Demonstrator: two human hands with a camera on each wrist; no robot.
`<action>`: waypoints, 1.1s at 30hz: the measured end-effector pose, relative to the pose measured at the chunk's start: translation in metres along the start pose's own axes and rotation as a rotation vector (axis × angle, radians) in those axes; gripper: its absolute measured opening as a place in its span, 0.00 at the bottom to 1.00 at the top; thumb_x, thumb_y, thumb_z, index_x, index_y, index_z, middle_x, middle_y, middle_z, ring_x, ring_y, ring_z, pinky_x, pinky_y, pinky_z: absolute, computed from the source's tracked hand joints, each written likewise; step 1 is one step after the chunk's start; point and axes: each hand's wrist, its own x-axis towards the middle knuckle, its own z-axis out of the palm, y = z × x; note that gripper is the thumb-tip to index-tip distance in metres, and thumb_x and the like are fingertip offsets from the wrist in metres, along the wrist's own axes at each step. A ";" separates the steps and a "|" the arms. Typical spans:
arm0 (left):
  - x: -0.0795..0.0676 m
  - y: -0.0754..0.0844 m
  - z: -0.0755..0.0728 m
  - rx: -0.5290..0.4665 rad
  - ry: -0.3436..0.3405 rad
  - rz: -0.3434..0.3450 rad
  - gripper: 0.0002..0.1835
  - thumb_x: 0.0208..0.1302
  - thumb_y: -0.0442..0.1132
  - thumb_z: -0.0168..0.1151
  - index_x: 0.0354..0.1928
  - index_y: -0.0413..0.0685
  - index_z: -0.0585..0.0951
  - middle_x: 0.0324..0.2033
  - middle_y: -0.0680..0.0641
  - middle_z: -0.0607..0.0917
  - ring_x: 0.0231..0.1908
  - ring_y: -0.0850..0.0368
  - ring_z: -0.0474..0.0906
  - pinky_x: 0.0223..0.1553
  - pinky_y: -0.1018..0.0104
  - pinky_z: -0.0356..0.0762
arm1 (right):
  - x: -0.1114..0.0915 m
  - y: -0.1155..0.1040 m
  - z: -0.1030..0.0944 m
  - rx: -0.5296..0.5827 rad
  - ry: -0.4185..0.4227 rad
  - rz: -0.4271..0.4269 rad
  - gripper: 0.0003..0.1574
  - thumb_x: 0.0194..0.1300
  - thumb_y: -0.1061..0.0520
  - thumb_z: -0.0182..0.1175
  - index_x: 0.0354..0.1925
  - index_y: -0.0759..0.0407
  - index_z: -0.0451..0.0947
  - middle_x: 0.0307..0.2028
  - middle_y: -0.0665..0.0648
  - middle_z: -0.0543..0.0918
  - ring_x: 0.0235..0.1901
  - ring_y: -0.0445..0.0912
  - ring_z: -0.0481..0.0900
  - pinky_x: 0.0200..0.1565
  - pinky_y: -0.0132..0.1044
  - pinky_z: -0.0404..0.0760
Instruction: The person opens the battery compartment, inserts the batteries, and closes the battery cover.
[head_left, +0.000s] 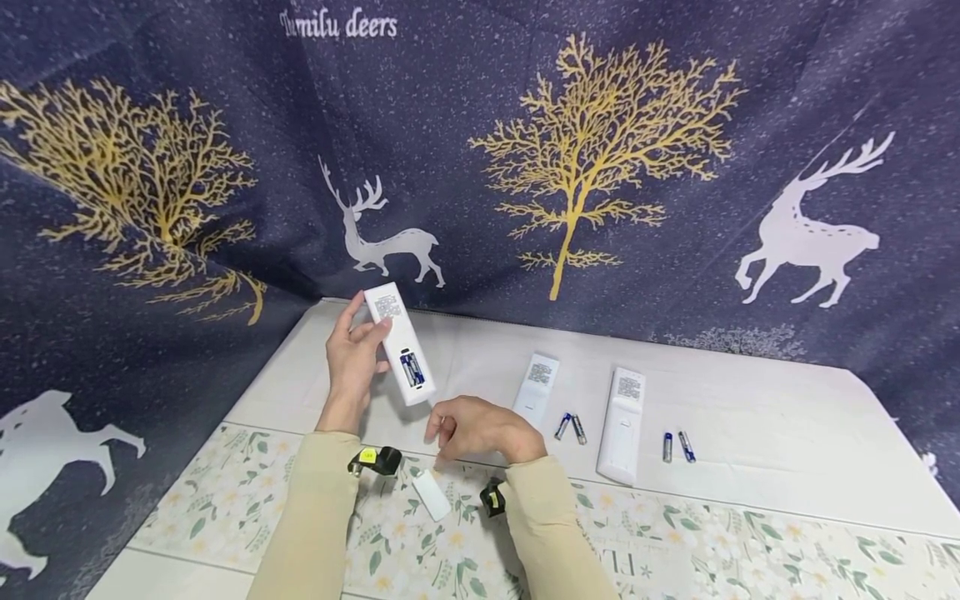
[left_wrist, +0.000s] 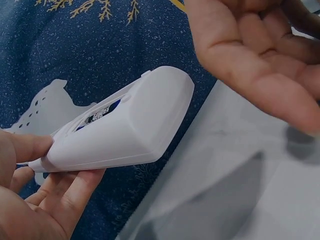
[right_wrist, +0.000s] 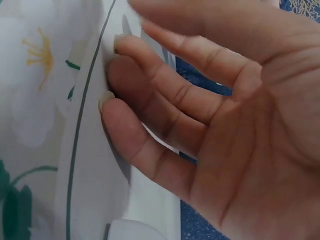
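My left hand [head_left: 351, 360] holds a white remote control [head_left: 400, 333] raised and tilted, its back facing me. Blue batteries [head_left: 412, 368] lie in its uncovered compartment. In the left wrist view, the thumb presses the near side of the remote [left_wrist: 135, 125] while fingers support it from below. My right hand [head_left: 483, 427] hovers just past the remote's lower end, fingers loosely bent and holding nothing; the right wrist view shows its bare palm and fingers [right_wrist: 175, 100]. Below it, a white battery cover [head_left: 432, 495] rests on the floral cloth.
Two more white remotes, one partly behind my right hand [head_left: 537, 385] and another farther right [head_left: 622, 425], lie face down. Beside them are a pair of batteries [head_left: 578, 429] and a second pair [head_left: 667, 447]. A dark deer-printed curtain [head_left: 480, 167] hangs behind the white table [head_left: 787, 425].
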 end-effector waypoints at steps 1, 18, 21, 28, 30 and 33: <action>0.000 0.000 0.000 -0.003 -0.001 0.000 0.36 0.75 0.37 0.66 0.81 0.68 0.68 0.46 0.48 0.85 0.35 0.61 0.85 0.25 0.70 0.84 | -0.001 -0.001 0.000 -0.007 -0.005 0.017 0.18 0.53 0.67 0.79 0.41 0.54 0.86 0.31 0.49 0.84 0.33 0.40 0.79 0.44 0.35 0.77; 0.000 0.003 -0.001 -0.009 -0.009 -0.008 0.37 0.76 0.37 0.66 0.81 0.68 0.67 0.48 0.45 0.84 0.34 0.61 0.84 0.25 0.69 0.84 | -0.003 -0.013 0.006 -0.093 -0.037 0.084 0.20 0.49 0.65 0.82 0.38 0.49 0.86 0.30 0.47 0.85 0.32 0.42 0.80 0.41 0.38 0.78; 0.001 0.003 -0.001 -0.019 -0.010 -0.006 0.37 0.76 0.37 0.66 0.81 0.67 0.67 0.47 0.45 0.84 0.33 0.61 0.85 0.24 0.69 0.84 | -0.002 -0.014 0.007 -0.056 -0.068 0.064 0.23 0.49 0.65 0.82 0.41 0.49 0.86 0.29 0.49 0.86 0.30 0.42 0.80 0.38 0.36 0.78; 0.001 0.002 -0.001 -0.040 -0.001 -0.005 0.36 0.75 0.36 0.66 0.80 0.66 0.68 0.44 0.48 0.84 0.32 0.61 0.85 0.24 0.70 0.83 | 0.000 -0.020 0.017 -0.047 -0.111 0.026 0.20 0.48 0.69 0.82 0.35 0.53 0.86 0.25 0.49 0.84 0.27 0.39 0.78 0.36 0.33 0.75; 0.001 0.001 -0.001 -0.043 -0.003 -0.008 0.36 0.75 0.35 0.66 0.81 0.66 0.68 0.43 0.48 0.84 0.32 0.61 0.85 0.24 0.69 0.84 | 0.000 -0.021 0.018 -0.059 -0.112 0.027 0.19 0.47 0.70 0.82 0.33 0.54 0.85 0.24 0.48 0.83 0.27 0.39 0.77 0.36 0.33 0.74; 0.001 0.001 -0.002 -0.046 -0.009 -0.009 0.36 0.75 0.35 0.66 0.81 0.66 0.68 0.44 0.47 0.84 0.33 0.61 0.85 0.24 0.68 0.84 | 0.001 -0.021 0.018 -0.069 -0.117 0.020 0.18 0.47 0.70 0.82 0.31 0.55 0.84 0.24 0.48 0.82 0.27 0.39 0.76 0.36 0.33 0.73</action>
